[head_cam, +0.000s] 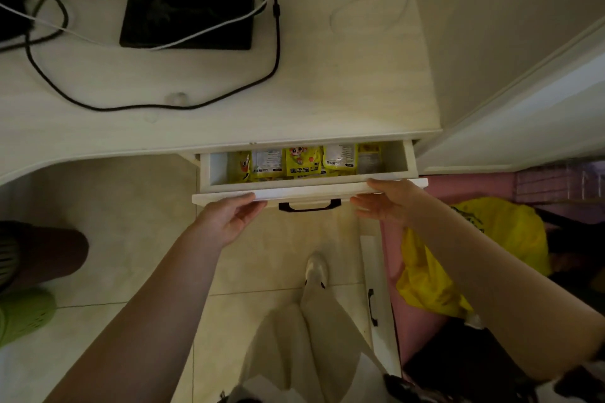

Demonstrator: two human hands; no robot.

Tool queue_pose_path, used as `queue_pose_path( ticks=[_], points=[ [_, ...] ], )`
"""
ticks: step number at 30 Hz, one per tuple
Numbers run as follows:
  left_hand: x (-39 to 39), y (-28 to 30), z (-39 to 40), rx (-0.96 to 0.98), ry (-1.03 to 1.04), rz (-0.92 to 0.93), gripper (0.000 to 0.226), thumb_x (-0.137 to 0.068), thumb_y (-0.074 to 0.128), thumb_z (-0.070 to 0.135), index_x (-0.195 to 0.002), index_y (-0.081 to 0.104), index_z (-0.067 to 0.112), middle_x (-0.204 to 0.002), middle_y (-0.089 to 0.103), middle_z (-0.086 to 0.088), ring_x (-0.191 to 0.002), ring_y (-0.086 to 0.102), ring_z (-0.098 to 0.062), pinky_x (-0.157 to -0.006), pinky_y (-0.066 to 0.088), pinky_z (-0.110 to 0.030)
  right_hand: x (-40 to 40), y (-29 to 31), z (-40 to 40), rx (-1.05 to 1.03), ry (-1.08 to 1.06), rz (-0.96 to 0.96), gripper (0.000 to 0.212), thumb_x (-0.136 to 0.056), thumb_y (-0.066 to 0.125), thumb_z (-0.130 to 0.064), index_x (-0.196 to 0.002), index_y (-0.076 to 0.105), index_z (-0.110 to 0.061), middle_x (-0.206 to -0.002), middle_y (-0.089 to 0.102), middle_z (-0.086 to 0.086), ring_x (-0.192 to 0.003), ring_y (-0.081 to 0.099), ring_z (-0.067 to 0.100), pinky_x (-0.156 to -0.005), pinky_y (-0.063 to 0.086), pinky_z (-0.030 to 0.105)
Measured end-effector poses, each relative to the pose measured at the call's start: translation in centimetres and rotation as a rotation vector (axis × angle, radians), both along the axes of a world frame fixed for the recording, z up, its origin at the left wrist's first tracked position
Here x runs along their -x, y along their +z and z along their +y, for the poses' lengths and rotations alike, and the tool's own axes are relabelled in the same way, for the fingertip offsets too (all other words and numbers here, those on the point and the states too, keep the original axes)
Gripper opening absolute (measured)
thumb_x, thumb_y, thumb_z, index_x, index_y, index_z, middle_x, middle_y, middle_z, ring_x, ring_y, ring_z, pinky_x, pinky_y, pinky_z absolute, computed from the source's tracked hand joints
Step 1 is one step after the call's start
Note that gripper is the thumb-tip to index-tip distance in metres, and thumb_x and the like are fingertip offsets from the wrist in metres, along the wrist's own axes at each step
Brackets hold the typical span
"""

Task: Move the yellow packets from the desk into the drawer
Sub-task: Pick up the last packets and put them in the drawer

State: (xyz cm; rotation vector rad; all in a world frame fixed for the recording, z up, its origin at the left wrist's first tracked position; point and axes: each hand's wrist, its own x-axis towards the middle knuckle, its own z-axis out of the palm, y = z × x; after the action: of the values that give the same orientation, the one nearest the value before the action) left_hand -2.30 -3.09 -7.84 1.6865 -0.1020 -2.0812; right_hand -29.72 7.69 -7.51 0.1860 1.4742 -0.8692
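Pressing against the white drawer front [304, 194], both hands sit either side of the black handle [307, 206]: the left hand [229, 219] with straight fingers flat along the front's lower edge, the right hand [388, 203] likewise released, thumb resting over the top edge, neither grasping anything. The yellow packets [299, 160] lie inside the drawer, several side by side, partly shadowed beneath the desk [343, 91], whose visible surface carries only cables [157, 106] and a black device [188, 3]. The moving step appears finished, and closing the drawer seems the step in hand. Next calls for an even, level push from both palms so it slides straight under the desk.
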Motion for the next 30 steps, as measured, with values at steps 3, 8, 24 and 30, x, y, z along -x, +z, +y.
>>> queue_pose_path(
  ticks=[3,8,24,30],
  points=[
    [0.9,0.1,-0.9,0.072,0.011,-0.005,0.026,-0.083,0.056,-0.015,-0.107,0.055,-0.004,-0.111,0.061,-0.024,-0.101,0.063,-0.033,-0.067,0.061,-0.035,0.9,0.0,-1.5,-0.025,-0.01,0.009,0.007,-0.093,0.053,-0.004,-0.099,0.054,-0.001,-0.083,0.064,0.015,-0.055,0.071,0.022,-0.053,0.058,0.042],
    [2.1,0.4,-2.4,0.156,-0.053,-0.009,0.027,-0.084,0.052,-0.019,-0.103,0.059,-0.001,-0.106,0.065,-0.019,-0.1,0.064,-0.029,-0.08,0.058,-0.036,2.6,0.5,-3.5,-0.045,-0.048,0.009,0.01,-0.09,0.053,0.006,-0.099,0.056,0.004,-0.076,0.069,0.017,-0.075,0.067,0.027,-0.056,0.059,0.037],
    [4.5,0.2,-7.5,0.067,-0.02,-0.005,0.021,-0.083,0.049,-0.021,-0.088,0.058,-0.003,-0.094,0.062,-0.018,-0.091,0.064,-0.027,-0.071,0.06,-0.032,3.0,-0.2,-7.4,0.016,-0.228,-0.009,0.019,-0.086,0.049,0.016,-0.077,0.055,0.001,-0.051,0.066,0.01,-0.05,0.069,0.017,-0.055,0.058,0.029],
    [4.2,0.5,-6.6,0.06,-0.135,-0.031,0.039,-0.086,0.051,-0.015,-0.121,0.05,0.002,-0.119,0.057,-0.015,-0.093,0.067,-0.026,-0.086,0.054,-0.033,3.0,0.1,-7.2,-0.018,-0.173,0.062,0.014,-0.087,0.051,0.012,-0.08,0.056,0.001,-0.078,0.064,0.014,-0.073,0.066,0.024,-0.054,0.058,0.03]
  ],
)
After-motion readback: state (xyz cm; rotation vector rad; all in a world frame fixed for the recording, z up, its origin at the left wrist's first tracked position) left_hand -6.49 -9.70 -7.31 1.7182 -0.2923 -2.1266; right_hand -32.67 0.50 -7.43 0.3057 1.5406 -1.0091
